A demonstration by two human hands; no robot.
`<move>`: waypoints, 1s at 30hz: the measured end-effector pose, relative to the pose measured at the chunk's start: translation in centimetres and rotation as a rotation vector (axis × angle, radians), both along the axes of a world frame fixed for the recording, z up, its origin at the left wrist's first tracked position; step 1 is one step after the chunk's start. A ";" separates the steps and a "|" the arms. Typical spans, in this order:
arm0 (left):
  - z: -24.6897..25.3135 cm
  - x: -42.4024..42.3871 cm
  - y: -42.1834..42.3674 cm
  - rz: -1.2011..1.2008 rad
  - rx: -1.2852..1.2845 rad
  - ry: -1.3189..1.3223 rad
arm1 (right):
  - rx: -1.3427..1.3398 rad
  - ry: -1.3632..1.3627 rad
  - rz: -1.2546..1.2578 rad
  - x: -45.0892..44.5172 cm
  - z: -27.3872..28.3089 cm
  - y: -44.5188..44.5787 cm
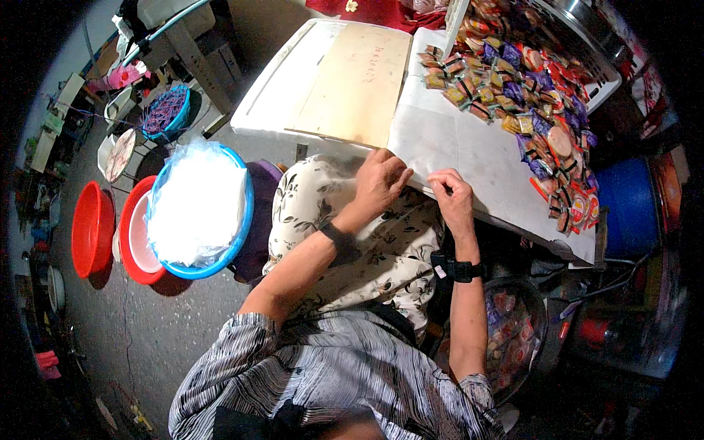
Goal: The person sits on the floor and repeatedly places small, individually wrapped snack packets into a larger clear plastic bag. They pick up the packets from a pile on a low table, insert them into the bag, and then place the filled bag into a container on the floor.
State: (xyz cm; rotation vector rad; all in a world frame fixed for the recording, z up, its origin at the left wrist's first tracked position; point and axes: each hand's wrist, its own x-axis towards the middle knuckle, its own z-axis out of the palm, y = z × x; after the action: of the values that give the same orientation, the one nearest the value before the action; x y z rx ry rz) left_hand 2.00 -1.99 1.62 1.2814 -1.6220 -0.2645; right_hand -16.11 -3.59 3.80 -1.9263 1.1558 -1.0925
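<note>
My left hand [382,180] is at the near edge of the white-covered table [429,132], fingers curled, close to the corner of a tan cardboard sheet [357,82]. Just to its right my right hand [452,192] has thumb and fingertips brought together at the same edge. Whether either hand pinches something thin cannot be told. Many small wrapped snack packets [511,93], in yellow, purple, red and clear wrappers, lie heaped on the right part of the table. Flower-patterned trousers [352,236] show below my hands.
A blue basin [248,220] heaped with clear plastic bags [198,203] stands at the left, beside red basins [93,228]. Farther back, a blue basket [184,118] holds purple strands. Low at the right is a round container [542,330] with more packets; a blue drum [627,206] stands behind.
</note>
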 end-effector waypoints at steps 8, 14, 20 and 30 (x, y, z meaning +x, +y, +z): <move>0.1 0.1 0.3 -0.014 0.006 -0.012 | -0.111 0.054 0.017 -0.2 -0.8 0.1; -0.1 0.2 0.3 -0.028 0.025 -0.022 | -0.067 0.057 -0.022 0.3 -0.4 0.4; 0.1 0.0 0.1 -0.016 0.042 -0.003 | -0.008 -0.115 -0.112 0.7 -0.1 0.1; 0.5 -0.3 0.1 0.121 -0.015 0.009 | -0.483 0.188 -0.212 1.9 0.8 0.7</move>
State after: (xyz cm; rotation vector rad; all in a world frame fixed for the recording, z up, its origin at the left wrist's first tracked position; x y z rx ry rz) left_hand 1.74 -1.89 2.14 1.3588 -1.5297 -0.1835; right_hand -14.24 -2.85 4.60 -2.3550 1.3093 -1.4304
